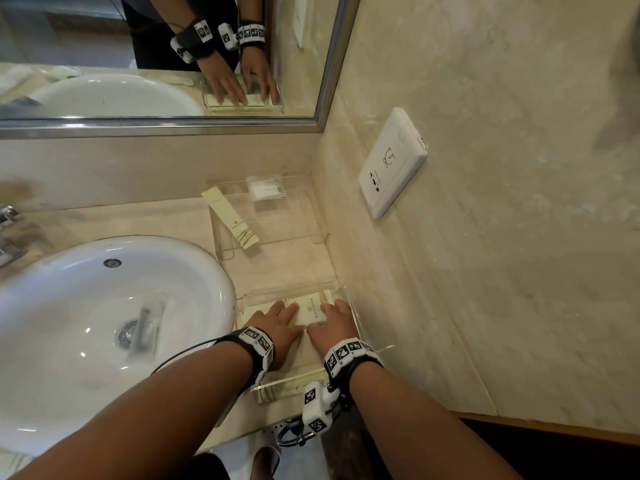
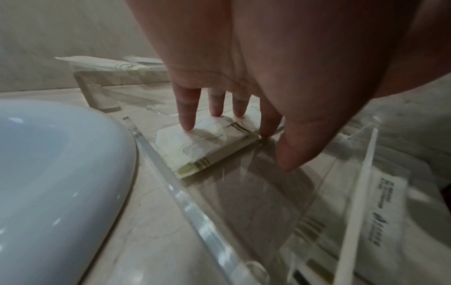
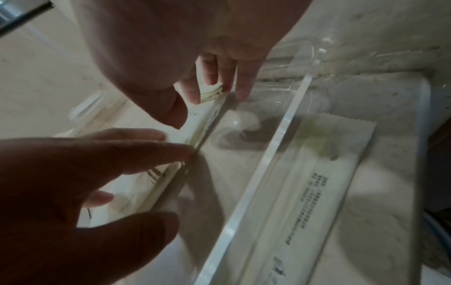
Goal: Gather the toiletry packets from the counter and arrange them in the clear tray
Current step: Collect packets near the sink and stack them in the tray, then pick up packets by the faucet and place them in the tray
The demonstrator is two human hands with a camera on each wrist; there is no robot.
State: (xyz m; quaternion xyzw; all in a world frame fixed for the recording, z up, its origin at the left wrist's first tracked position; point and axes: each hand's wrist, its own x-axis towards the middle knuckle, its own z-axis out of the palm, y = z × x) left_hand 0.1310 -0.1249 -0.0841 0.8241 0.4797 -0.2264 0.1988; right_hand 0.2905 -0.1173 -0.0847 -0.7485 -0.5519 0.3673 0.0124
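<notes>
The clear tray (image 1: 289,292) sits on the counter between the sink and the right wall. Cream packets with gold stripes (image 1: 311,311) lie stacked inside it. My left hand (image 1: 277,323) rests flat on them, its straight fingertips (image 2: 187,125) touching the top packet (image 2: 207,146). My right hand (image 1: 334,320) lies beside it on the same stack, its fingers (image 3: 241,90) at the packets' far end (image 3: 207,117). Neither hand grips anything. A long printed packet (image 3: 317,192) lies along the outside of the tray's near wall (image 3: 266,160). The hands hide most of the stack.
Behind the tray, a clear acrylic stand (image 1: 322,233) carries a long cream packet (image 1: 230,218) and a transparent sachet (image 1: 266,188). The white sink basin (image 1: 104,323) is close on the left. A wall socket (image 1: 391,164) and the stone wall are on the right.
</notes>
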